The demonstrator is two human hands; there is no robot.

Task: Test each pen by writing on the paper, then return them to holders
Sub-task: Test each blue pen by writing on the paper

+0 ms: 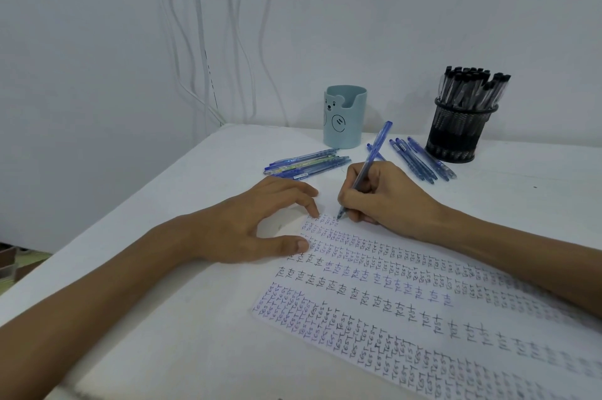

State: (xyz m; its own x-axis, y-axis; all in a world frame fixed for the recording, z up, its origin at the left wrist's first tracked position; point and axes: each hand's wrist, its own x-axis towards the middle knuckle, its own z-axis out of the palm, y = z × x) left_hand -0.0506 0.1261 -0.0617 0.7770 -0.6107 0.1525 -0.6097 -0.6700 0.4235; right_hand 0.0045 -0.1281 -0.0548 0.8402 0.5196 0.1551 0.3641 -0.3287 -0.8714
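the right hand (384,194) is pinching a blue pen (367,169) between thumb and curled fingers, its tip touching the top left corner of the paper (423,302), which is lying on the white table (195,318) covered in rows of "test". the left hand (260,223) is resting spread, forefinger and thumb pressing the paper's edge. loose blue pens (306,165) are lying near the teal holder (344,116); more pens (420,158) are lying beside the black mesh holder (456,129), which is holding black-capped pens.

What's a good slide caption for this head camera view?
The right hand writes with a blue pen on a paper full of "TEST" rows while the left hand steadies it.
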